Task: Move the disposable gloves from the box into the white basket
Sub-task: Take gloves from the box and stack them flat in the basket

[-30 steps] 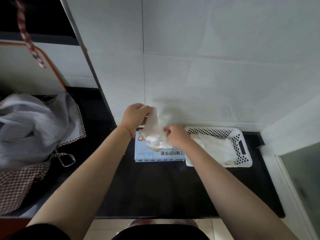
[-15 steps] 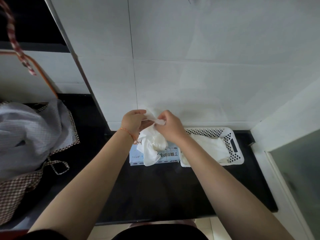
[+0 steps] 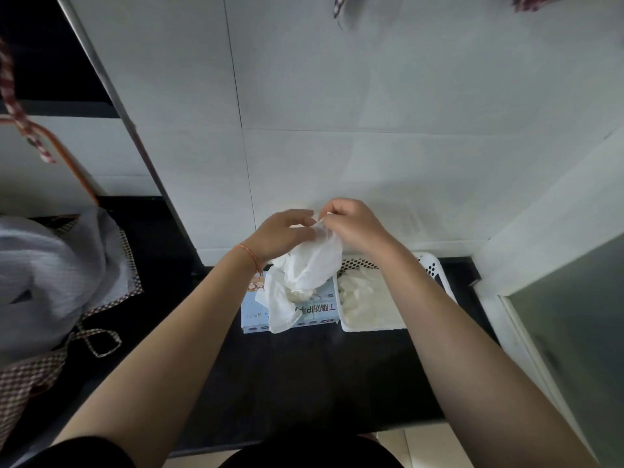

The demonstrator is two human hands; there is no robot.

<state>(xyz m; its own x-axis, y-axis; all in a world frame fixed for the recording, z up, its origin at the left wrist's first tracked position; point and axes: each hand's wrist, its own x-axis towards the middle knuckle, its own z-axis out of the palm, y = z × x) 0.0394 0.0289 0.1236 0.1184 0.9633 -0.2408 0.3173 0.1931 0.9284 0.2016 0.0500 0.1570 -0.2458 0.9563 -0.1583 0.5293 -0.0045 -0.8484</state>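
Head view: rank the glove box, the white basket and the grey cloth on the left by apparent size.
1. grey cloth, largest, though cut off by the frame and nearer the camera.
2. white basket and glove box: no ranking, since arms and gloves hide part of each.

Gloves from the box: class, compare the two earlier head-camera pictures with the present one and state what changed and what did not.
The right hand rose from low over the box to meet the left hand; both now pinch the top of the bunch of gloves, lifted higher, one end trailing over the box. The box, the white basket with its gloves, and the checked cloth stayed put.
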